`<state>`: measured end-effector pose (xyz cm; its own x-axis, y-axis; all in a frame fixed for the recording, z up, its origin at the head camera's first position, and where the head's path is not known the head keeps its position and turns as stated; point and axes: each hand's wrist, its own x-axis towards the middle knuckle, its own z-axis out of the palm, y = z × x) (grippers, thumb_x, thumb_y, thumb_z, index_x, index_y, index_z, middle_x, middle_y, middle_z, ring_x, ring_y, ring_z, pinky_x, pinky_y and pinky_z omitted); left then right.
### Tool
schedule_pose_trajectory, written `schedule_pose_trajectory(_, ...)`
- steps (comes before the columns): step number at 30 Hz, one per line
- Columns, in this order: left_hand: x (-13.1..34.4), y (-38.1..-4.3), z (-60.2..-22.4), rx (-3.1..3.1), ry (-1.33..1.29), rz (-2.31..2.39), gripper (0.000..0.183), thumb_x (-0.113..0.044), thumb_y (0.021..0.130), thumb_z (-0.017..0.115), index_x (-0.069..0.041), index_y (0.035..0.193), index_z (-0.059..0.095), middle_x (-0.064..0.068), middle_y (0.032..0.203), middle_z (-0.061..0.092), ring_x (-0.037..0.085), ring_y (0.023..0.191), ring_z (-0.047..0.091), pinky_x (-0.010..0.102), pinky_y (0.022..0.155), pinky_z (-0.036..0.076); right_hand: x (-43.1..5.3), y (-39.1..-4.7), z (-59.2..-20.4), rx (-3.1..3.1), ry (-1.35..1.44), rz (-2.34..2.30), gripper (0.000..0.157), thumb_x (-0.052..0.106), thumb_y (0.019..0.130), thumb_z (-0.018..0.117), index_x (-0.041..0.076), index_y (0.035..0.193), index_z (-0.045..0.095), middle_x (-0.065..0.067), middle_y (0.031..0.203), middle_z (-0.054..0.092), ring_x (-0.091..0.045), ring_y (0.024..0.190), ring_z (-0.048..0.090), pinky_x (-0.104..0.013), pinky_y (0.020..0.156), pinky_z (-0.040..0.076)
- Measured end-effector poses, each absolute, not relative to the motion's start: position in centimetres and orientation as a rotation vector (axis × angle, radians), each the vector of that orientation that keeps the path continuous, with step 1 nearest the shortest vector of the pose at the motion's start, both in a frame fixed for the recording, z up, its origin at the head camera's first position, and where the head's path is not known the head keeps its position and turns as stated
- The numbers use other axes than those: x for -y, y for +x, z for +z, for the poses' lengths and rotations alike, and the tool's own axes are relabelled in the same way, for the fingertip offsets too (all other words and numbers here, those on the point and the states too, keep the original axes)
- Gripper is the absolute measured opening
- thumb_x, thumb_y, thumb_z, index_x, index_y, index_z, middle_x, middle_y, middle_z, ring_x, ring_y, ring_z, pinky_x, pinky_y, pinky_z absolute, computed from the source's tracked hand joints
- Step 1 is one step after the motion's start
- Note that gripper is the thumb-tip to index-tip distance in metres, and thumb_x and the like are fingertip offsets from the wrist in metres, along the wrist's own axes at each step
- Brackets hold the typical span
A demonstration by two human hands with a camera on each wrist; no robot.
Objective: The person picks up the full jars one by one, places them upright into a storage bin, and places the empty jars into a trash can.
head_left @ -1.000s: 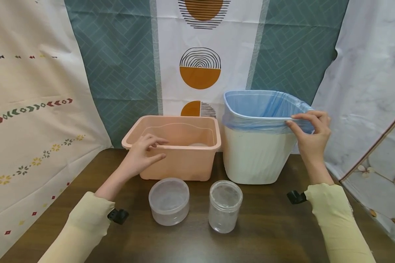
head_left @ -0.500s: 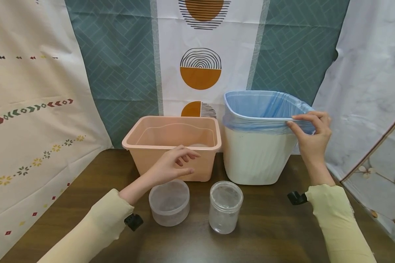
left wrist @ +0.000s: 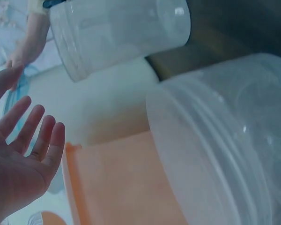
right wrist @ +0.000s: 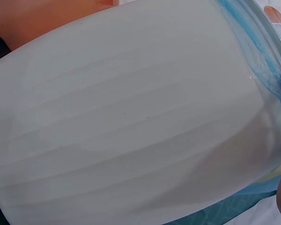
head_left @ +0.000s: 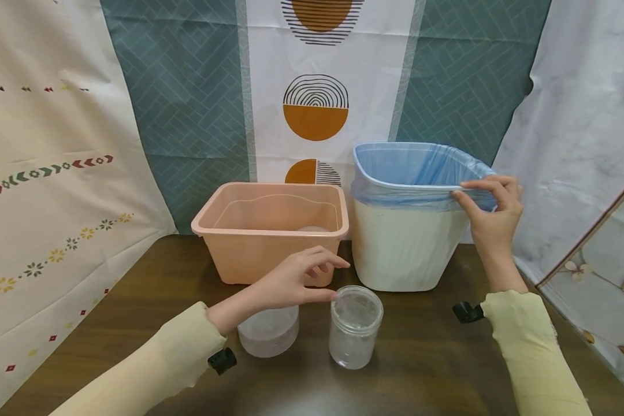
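Head view: left hand (head_left: 300, 278) hovers palm-in by the rim of a tall clear jar (head_left: 355, 346), thumb and fingers loosely spread with a wide gap between, holding nothing; the thumb tip overlaps the jar's edge from above, but the left wrist view shows the two apart. Right hand (head_left: 498, 211) pinches at the near corner of a white bin (head_left: 403, 248), thumb outside, fingers over the rim, gripping the blue liner (head_left: 387, 199); whether the rim itself is caught too, cannot tell. Step in hand, by my reading: a left-hand reach for the jar while the right steadies the bin or its bag. Next move would call for widening the left grip to span the jar's top, lowering it around the sides, then closing lightly, since smooth plastic may slip. Jar stands upright on the dark table (head_left: 426, 364), in front of the bin and well apart from it; seems capped, no contents made out. Wide clear container (head_left: 270, 338) sits left of it, upright, partly hidden by the left wrist; nothing discernible inside. Peach tub (head_left: 270, 254) stands behind, just beside the bin, with a pale rounded piece (head_left: 313, 229) showing at its front wall, otherwise concealed. Bin is lined; its bottom is out of sight.
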<state>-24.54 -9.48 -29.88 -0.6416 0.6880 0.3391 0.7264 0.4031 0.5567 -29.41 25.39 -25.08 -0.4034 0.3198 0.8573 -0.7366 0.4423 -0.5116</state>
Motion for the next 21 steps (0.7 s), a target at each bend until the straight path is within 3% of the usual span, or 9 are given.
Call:
schedule_pose_trajectory(12,7.4,-24.1,-31.5,2.656,-1.459,-1.024,0.070,-0.034,0.080,0.082,-0.026,0.142,0.050,-0.007,0.141,0.053,0.013,0.129,0.051,0.037,0.106,0.047,-26.5,-30.6,-25.8,1.601,0.404,1.164,0.021,0.000,0.079,0.079,-0.010,0.096,0.072,0.025,0.096,0.052,0.000,0.108,0.043,-0.024,0.100,0.027)
schedule_pose_trajectory(21,6.7,-24.2,-32.7,2.761,-1.432,-0.932,0.081,-0.043,0.077,0.083,-0.030,0.147,0.044,-0.006,0.139,0.052,0.010,0.126,0.050,0.030,0.103,0.045,-25.5,-29.4,-25.2,1.602,0.402,1.174,0.022,0.002,0.081,0.078,-0.011,0.097,0.071,0.024,0.096,0.051,0.000,0.109,0.043,-0.023,0.101,0.027)
